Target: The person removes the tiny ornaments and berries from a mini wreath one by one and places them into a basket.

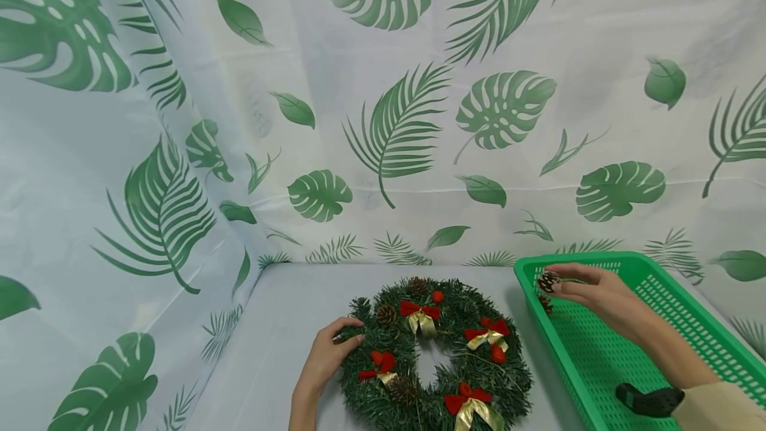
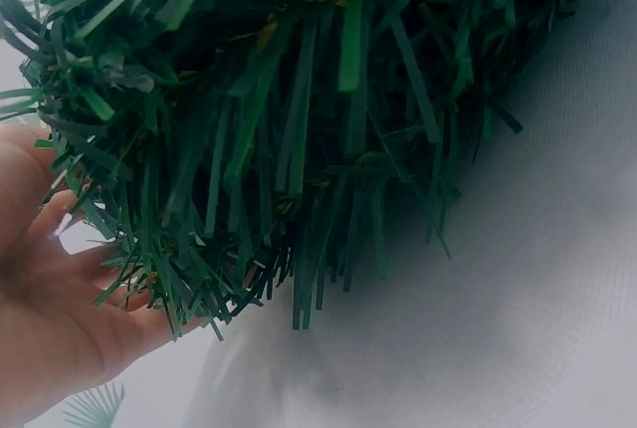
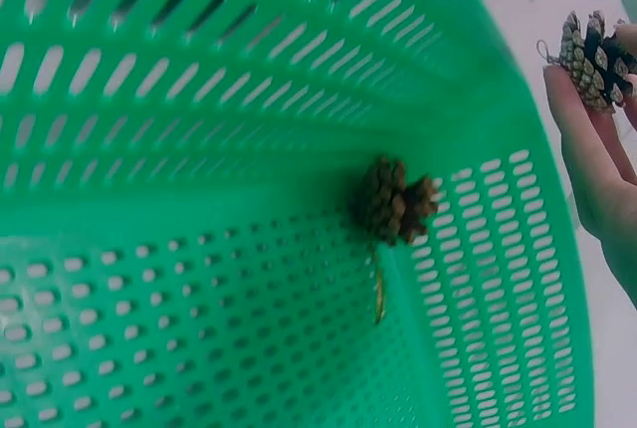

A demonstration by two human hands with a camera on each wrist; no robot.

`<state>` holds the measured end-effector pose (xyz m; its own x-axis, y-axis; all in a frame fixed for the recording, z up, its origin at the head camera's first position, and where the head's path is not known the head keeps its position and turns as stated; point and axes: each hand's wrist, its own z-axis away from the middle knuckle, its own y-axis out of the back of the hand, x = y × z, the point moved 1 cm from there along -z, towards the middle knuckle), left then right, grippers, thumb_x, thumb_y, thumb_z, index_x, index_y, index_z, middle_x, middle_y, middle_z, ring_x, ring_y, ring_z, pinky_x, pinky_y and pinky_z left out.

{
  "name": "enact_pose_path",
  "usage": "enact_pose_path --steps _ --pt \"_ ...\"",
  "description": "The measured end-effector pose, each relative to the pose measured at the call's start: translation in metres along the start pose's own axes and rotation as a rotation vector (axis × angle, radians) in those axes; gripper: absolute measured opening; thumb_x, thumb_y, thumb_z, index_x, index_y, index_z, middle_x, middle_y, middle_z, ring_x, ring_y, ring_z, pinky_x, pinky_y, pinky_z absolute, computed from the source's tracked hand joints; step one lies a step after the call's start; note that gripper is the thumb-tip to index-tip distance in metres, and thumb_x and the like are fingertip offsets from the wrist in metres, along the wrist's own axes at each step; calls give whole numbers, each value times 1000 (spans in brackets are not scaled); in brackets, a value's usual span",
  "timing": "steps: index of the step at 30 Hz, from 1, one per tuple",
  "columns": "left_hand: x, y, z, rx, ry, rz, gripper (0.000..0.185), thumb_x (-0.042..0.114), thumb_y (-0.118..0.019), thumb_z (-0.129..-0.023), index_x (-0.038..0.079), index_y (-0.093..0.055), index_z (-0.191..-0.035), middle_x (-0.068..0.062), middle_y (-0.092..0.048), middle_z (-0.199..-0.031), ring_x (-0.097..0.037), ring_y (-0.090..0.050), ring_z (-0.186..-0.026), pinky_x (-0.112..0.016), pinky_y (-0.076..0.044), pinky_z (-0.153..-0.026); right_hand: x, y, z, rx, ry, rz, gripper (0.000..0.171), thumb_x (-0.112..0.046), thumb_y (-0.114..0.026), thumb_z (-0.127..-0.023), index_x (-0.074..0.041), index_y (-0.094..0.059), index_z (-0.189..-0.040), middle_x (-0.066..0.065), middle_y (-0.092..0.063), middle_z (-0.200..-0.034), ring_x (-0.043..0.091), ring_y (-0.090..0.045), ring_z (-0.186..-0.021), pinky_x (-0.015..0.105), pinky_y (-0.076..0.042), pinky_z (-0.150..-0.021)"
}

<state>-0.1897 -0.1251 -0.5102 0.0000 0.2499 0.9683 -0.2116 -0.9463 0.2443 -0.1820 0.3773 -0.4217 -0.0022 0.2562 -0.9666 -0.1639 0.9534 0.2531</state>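
A green wreath (image 1: 437,358) lies on the white table, trimmed with red and gold bows, red balls and brown pine cones. At its left edge my left hand (image 1: 326,354) grips the tinsel needles; in the left wrist view the fingers (image 2: 105,333) are partly hidden behind the greenery. My right hand (image 1: 598,291) holds a pine cone (image 1: 548,281) between thumb and fingers, over the far left corner of the green basket (image 1: 556,358). That pine cone (image 3: 594,62) shows pale-edged scales and a small wire loop in the right wrist view.
Inside the basket, against its wall, sits another brown pine cone (image 3: 386,201) with a gold strand (image 3: 379,289) beside it. The basket stands right of the wreath. A leaf-printed white sheet (image 1: 383,132) hangs behind the table and along its left side.
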Motion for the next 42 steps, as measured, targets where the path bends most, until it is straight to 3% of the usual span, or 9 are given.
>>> enact_pose_path --steps 11,20,25,28,31,34,36,42 --pt "0 0 -1 4 -2 -9 31 22 -73 -97 10 -70 -125 -18 -58 -144 -48 -47 -139 -51 -55 -96 25 17 -4 45 -75 86 64 -24 -62 -105 11 -36 -151 -22 -56 -121 -9 -63 -104 30 -57 -96" --pt "-3 0 -2 6 -8 -5 31 21 -73 -98 9 -69 -126 -18 -59 -143 -47 -49 -138 -50 -56 -95 44 21 -8 76 -154 169 65 -26 -61 -106 16 -37 -149 18 -59 -136 -15 -59 -97 33 -57 -96" --pt "-3 0 -3 10 0 -7 31 21 -73 -98 9 -69 -126 -17 -59 -142 -46 -50 -137 -50 -56 -94 51 24 -11 72 -181 228 66 -29 -59 -107 18 -37 -148 41 -41 -149 -16 -57 -94 40 -57 -98" --pt "-3 0 -2 10 6 -4 31 21 -73 -97 10 -70 -126 -17 -59 -142 -45 -51 -136 -49 -56 -93 53 26 -13 68 -205 253 66 -28 -57 -107 19 -36 -148 43 -38 -150 -5 -65 -98 47 -55 -101" --pt "-4 0 -3 8 14 0 31 21 -73 -97 10 -69 -126 -18 -58 -143 -45 -52 -135 -49 -56 -93 56 28 -15 72 -218 285 62 -24 -55 -108 20 -36 -147 44 -38 -149 19 -72 -107 52 -53 -101" --pt "-5 0 -3 7 22 0 31 21 -73 -97 10 -69 -126 -18 -58 -144 -46 -53 -134 -49 -56 -92 58 28 -16 77 -208 331 58 -19 -53 -108 21 -37 -146 46 -39 -146 37 -70 -112 51 -55 -97" --pt "-6 0 -3 7 25 -1 31 21 -73 -97 10 -69 -126 -18 -58 -144 -46 -53 -134 -49 -56 -93 60 27 -17 80 -179 358 55 -16 -54 -108 24 -38 -143 47 -42 -142 40 -70 -109 49 -57 -93" --pt "-6 1 -5 3 27 -1 31 21 -72 -98 10 -69 -127 -17 -58 -143 -42 -57 -130 -48 -57 -92 64 23 -19 110 -124 419 48 -10 -59 -104 26 -46 -133 45 -55 -127 29 -73 -95 40 -61 -82"
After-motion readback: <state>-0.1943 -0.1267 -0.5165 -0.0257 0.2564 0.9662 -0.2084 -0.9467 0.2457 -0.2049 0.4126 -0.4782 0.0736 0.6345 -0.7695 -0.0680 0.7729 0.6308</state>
